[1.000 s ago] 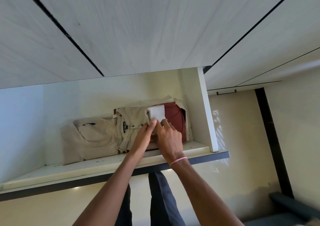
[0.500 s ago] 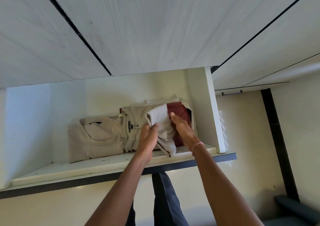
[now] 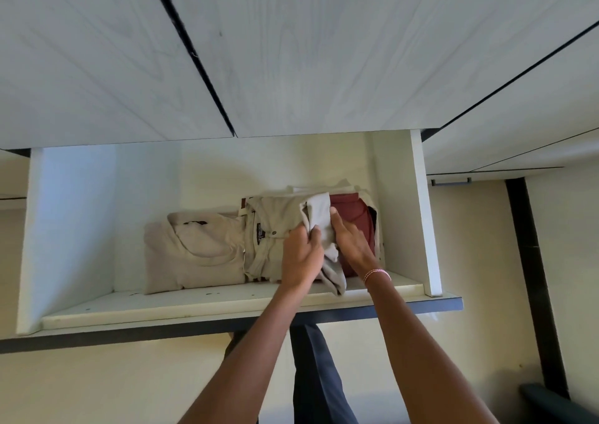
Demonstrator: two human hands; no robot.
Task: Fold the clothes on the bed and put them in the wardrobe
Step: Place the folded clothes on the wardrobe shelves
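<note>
Placement on white wardrobe shelf [image 3: 194,303]: pale grey folded cloth [image 3: 319,211] lies between folded beige trousers [image 3: 272,211] and dark red garment [image 3: 351,208], long axis front to back, near end drooping. Left-hand grip [image 3: 301,255] clenches its near part; right-hand grip [image 3: 353,245], released and flat, touches its right edge

1. We see a white shelf [image 3: 227,303] with a dark charcoal front edge.
2. At the shelf's left lies a plain beige shirt [image 3: 194,248].
3. Mid-shelf we note khaki trousers [image 3: 272,216] with a small dark label.
4. Toward the shelf's right, a pale grey cloth [image 3: 319,209] sits beside a brick-red garment [image 3: 351,211].
5. Above the shelf, the door panels [image 3: 324,50] show pale grey wood grain.
6. Below the shelf, navy fabric [image 3: 319,375] shows.
7. Near the shelf's front, we spot a pink-and-white bracelet [image 3: 377,273].
</note>
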